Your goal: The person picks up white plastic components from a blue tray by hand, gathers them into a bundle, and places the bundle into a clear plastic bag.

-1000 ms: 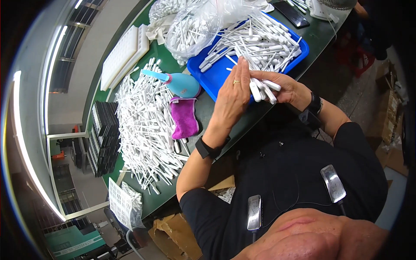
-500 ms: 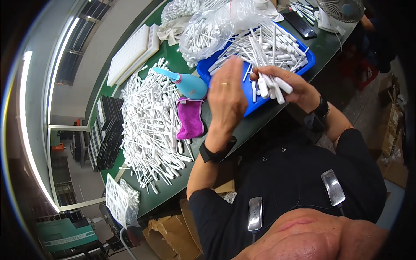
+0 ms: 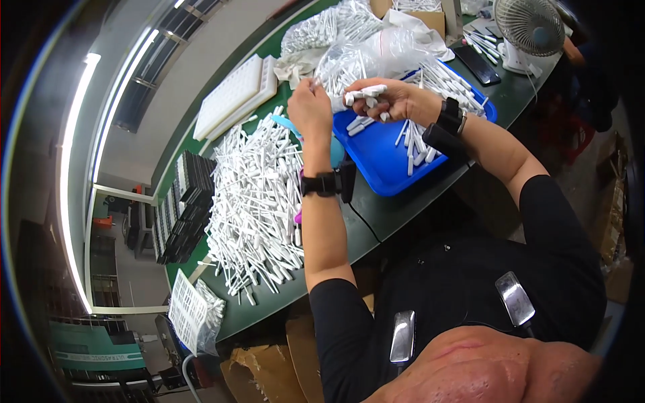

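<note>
My right hand [image 3: 396, 101] is closed round a bunch of white plastic sticks [image 3: 366, 95] with thicker rounded ends. It is over the far left part of a blue tray [image 3: 379, 161], where more such sticks [image 3: 451, 85] lie. My left hand [image 3: 310, 111] is to the left of it, near a clear plastic bag [image 3: 376, 57] of sticks. Its fingers are curled together, and what they hold, if anything, is too small to make out. Below that hand, a large heap of white sticks [image 3: 255, 215] covers the green table. My left forearm partly hides a light blue bottle [image 3: 337, 153].
White slabs [image 3: 232, 94] lie at the far left, with stacked black trays [image 3: 181, 208] nearer. A phone [image 3: 477, 65] and a fan [image 3: 529, 30] stand far right. A perforated white sheet [image 3: 186, 312] leans by the left table end. Cardboard boxes [image 3: 262, 369] are below the table.
My left hand has gone from flat beside the sticks to up and left, fingers now curled. The right hand has moved left with its bunch. The view has shifted a little.
</note>
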Tool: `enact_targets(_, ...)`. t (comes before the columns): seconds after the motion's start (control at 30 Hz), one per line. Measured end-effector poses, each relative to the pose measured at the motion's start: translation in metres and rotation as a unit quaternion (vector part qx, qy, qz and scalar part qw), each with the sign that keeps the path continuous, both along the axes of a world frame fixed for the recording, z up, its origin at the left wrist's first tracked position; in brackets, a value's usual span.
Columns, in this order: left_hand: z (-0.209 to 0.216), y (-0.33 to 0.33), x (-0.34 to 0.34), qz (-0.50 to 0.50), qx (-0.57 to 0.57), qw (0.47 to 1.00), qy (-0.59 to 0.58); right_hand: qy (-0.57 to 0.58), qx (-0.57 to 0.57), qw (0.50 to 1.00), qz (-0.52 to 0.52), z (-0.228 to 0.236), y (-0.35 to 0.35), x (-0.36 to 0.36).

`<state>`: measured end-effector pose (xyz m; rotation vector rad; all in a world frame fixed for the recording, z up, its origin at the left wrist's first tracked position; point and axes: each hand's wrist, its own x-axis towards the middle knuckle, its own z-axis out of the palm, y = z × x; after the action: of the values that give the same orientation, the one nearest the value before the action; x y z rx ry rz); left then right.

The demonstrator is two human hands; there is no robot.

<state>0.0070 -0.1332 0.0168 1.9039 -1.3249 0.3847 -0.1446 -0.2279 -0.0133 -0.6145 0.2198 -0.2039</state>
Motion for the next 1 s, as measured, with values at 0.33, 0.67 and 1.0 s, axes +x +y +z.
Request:
enact_targets(0.33, 0.0, -0.002, -0.03, -0.09, -0.031, 0.992, 0.08, 0.135, -0.108, 0.97, -0.169, -0.014, -0.069, 0.068)
enact_targets(0.67, 0.018, -0.01, 0.002, -0.069, -0.053, 0.988, 0.124, 0.166, -0.263, 0.915, -0.257, -0.003, -0.067, 0.074)
enact_targets(1.0, 0.011, -0.008, 0.022, -0.09, -0.063, 0.986, 0.127, 0.122, -0.313, 0.927, -0.166, -0.015, -0.098, 0.066)
